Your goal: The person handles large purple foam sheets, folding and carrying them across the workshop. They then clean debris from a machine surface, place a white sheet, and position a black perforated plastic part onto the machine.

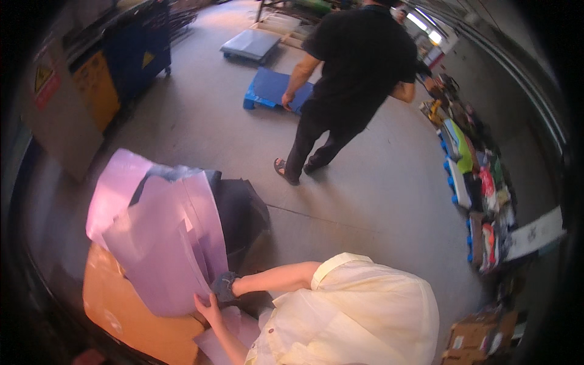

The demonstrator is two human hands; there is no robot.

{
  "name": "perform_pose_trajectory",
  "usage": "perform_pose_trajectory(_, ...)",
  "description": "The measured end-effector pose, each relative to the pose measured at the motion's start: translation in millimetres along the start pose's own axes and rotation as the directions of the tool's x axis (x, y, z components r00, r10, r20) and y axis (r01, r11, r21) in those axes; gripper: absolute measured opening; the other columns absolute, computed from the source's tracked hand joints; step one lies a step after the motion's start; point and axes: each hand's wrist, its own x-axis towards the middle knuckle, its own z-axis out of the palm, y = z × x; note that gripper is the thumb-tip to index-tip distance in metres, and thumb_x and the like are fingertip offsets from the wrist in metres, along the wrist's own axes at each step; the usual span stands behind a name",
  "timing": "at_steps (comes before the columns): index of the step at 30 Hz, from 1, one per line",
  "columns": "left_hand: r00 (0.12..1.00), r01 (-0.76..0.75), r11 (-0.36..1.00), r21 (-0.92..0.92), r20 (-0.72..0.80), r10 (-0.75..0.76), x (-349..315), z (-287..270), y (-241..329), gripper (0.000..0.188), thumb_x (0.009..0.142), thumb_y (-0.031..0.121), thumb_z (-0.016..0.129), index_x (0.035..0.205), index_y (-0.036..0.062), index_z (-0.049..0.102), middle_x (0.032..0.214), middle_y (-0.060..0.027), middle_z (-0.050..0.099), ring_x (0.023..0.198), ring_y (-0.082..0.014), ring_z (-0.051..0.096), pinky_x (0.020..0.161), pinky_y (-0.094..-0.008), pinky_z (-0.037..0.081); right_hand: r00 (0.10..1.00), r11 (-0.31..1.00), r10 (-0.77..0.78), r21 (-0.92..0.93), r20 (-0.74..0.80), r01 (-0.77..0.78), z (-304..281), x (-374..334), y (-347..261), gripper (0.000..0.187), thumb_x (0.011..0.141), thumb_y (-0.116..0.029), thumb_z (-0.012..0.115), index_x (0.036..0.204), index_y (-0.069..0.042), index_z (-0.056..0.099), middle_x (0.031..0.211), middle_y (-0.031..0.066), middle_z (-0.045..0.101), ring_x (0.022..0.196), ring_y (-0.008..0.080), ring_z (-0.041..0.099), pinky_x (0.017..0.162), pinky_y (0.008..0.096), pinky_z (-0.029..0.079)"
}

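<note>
A bundle of large, thin lilac sheets stands at the left, some curved and overlapping. At its lower right edge, my left hand is bare and closed on the sheets' rim. My right hand is close beside it against the same edge. It is covered by something dark blue that looks like a glove, so its fingers do not show clearly. Behind the lilac sheets are dark grey sheets. A pinkish sheet rises at the far left of the bundle.
An orange panel lies under the bundle. Ahead, a person in black stands near a blue platform. A grey-topped platform is beyond. Piled goods line the right wall, with cardboard boxes nearer. A blue cabinet stands left.
</note>
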Motion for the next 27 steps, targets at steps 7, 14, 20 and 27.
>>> perform_pose_trajectory(7, 0.997, -0.076, 0.99, 0.122, 0.017, 0.074, -18, -2, 48, 0.079, 0.081, 0.044, 0.066, 0.136, -0.0035, 0.035, 0.137, -0.0248, 0.037, 0.126, -0.0359, 0.038, 0.104, -0.0425, 0.032, 0.995, 0.997, 0.014, -0.076, -0.1, -0.022, -21, -21, -13, 0.028, 0.076, -0.035, 0.056, 0.082, -0.011, 0.07, 0.082, 0.0154, 0.067, 0.075, 0.0335, 0.066, 0.066, 0.0436, 0.05)
perform_pose_trajectory(14, 0.965, 0.021, 0.891, 0.453, 0.224, -0.136, -28, 13, 92, 0.082, 0.08, 0.061, 0.056, 0.14, 0.0089, 0.034, 0.134, -0.0261, 0.037, 0.121, -0.0392, 0.042, 0.1, -0.0444, 0.035, 0.93, 0.96, 0.271, -0.007, -0.25, -0.281, -21, -64, -4, 0.033, 0.073, -0.04, 0.057, 0.081, -0.009, 0.065, 0.085, 0.0155, 0.066, 0.08, 0.0343, 0.064, 0.068, 0.0423, 0.05)
perform_pose_trajectory(20, 0.842, -0.347, 0.815, 0.464, 0.537, 0.053, -6, 12, 89, 0.091, 0.067, 0.047, 0.073, 0.139, 0.0069, 0.033, 0.134, -0.0253, 0.038, 0.121, -0.04, 0.042, 0.1, -0.0439, 0.037, 0.875, 0.934, 0.342, 0.023, -0.342, -0.356, -16, -71, 3, 0.034, 0.07, -0.041, 0.059, 0.08, -0.009, 0.067, 0.076, 0.0172, 0.065, 0.073, 0.0362, 0.064, 0.062, 0.0436, 0.051)
perform_pose_trajectory(27, 0.834, -0.538, 0.687, 0.49, 0.429, 0.347, -21, 27, 75, 0.101, 0.059, 0.029, 0.082, 0.138, 0.0003, 0.028, 0.136, -0.0249, 0.036, 0.124, -0.0412, 0.038, 0.101, -0.0443, 0.036, 0.903, 0.922, 0.384, 0.028, -0.193, -0.386, -6, -56, 20, 0.032, 0.07, -0.041, 0.059, 0.079, -0.01, 0.067, 0.076, 0.0158, 0.066, 0.071, 0.035, 0.065, 0.062, 0.0433, 0.051)
